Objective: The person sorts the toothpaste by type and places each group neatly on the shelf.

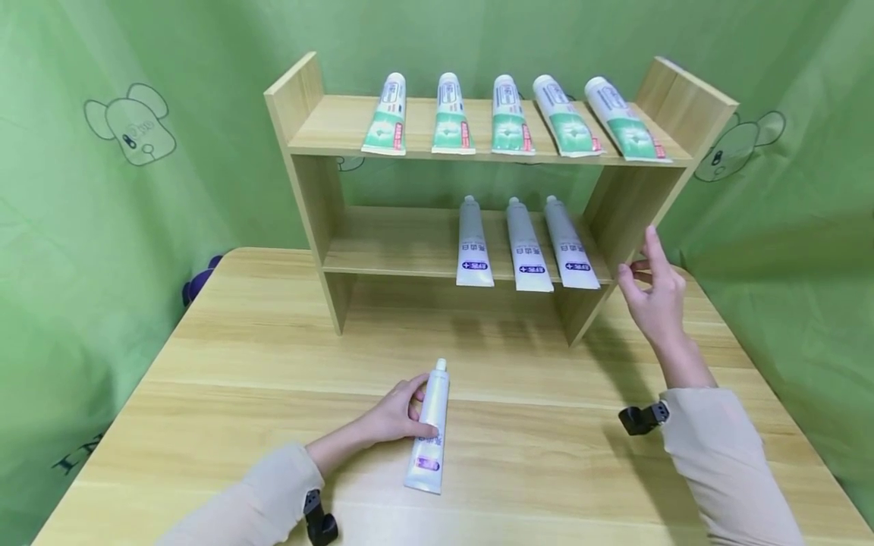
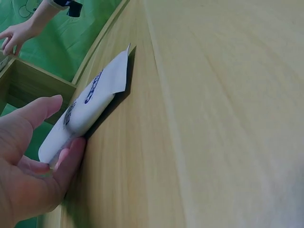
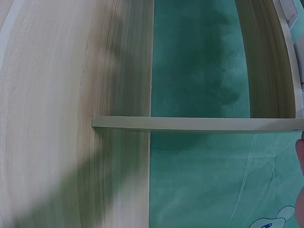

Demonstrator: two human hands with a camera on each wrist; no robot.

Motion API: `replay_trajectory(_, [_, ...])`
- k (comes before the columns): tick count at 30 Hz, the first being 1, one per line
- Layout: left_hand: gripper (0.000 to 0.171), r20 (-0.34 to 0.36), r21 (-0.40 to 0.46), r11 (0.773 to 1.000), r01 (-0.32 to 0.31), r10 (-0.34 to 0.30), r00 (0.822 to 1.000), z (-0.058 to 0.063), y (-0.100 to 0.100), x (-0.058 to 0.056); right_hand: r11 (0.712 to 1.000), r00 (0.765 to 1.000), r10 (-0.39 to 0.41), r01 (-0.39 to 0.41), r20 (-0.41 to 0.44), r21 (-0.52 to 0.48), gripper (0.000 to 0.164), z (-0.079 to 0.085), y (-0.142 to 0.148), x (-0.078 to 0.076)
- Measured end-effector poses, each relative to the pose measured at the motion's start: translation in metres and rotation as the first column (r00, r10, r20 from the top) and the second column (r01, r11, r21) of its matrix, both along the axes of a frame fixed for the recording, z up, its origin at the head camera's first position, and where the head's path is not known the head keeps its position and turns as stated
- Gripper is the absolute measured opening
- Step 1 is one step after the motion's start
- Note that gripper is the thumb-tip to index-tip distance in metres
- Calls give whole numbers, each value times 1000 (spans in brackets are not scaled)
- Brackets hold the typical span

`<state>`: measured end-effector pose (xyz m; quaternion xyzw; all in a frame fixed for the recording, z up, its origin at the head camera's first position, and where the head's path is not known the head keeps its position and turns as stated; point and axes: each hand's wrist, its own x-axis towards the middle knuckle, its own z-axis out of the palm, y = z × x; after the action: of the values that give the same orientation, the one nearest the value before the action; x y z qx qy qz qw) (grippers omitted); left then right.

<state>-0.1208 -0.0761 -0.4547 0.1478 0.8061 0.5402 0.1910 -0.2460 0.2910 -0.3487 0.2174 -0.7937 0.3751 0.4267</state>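
My left hand (image 1: 396, 413) holds a white toothpaste tube (image 1: 434, 398) low over the front middle of the table, cap pointing to the shelf. In the left wrist view the fingers reach under the tube (image 2: 90, 107), and the thumb stands over its near side. My right hand (image 1: 655, 296) is beside the right side panel of the wooden shelf (image 1: 635, 189), index finger extended and thumb apart, holding nothing. Only a sliver of its fingers (image 3: 300, 152) shows in the right wrist view.
Several green-and-white toothpaste tubes (image 1: 451, 121) lie in a row on the top shelf board. Three white tubes (image 1: 524, 246) lie on the right part of the middle board, flat ends forward. A green curtain (image 1: 171, 45) hangs behind the table (image 1: 225, 364).
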Motion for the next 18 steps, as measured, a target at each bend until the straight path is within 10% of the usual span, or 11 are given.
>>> replay_trajectory(18, [117,-147,-276,959,-61,21,989,5,15,8,1000,999,-8,9,-37,6,63,-2,0,-1])
